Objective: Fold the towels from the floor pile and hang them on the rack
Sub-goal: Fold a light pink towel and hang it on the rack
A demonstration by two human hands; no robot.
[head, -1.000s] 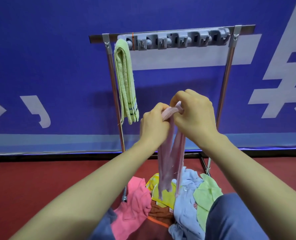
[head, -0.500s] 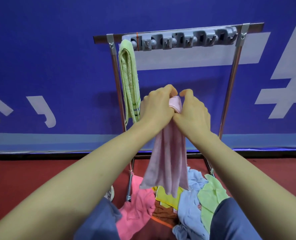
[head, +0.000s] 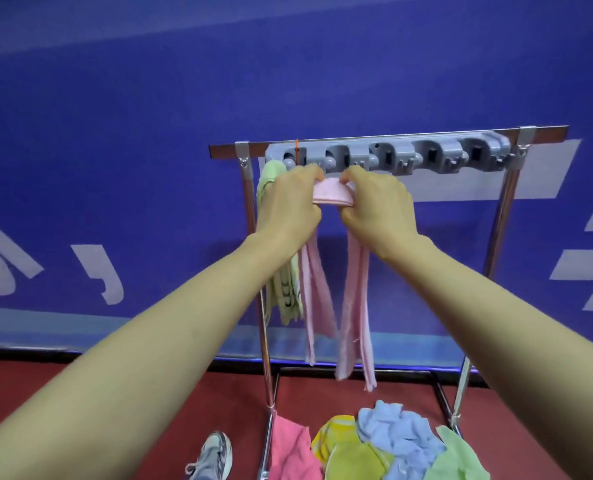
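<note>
The curled fingers (head: 309,173) of the left hand (head: 288,204) and those of the right hand (head: 374,206) pinch the two ends of a short folded span of the pink towel (head: 330,196), thumbs underneath. Half a second earlier the hands were pressed together on one bunched top edge. Now they are slightly apart, with the fold stretched between them. The towel then hung as one broad panel. Now it falls in two narrow tails, one below each wrist, ending above the red floor (head: 80,386).

The hands have risen from well below the rail to just under the grey clip strip (head: 433,155) on the rack (head: 409,136), right of centre in the frame. The left hand overlaps the green towel (head: 271,173), which hangs at the strip's left end.

The rack now sits lower in the frame, with more of the blue wall (head: 149,98) above it. The floor pile (head: 392,441) has slid to the bottom edge, and a shoe (head: 212,453) shows left of it.
</note>
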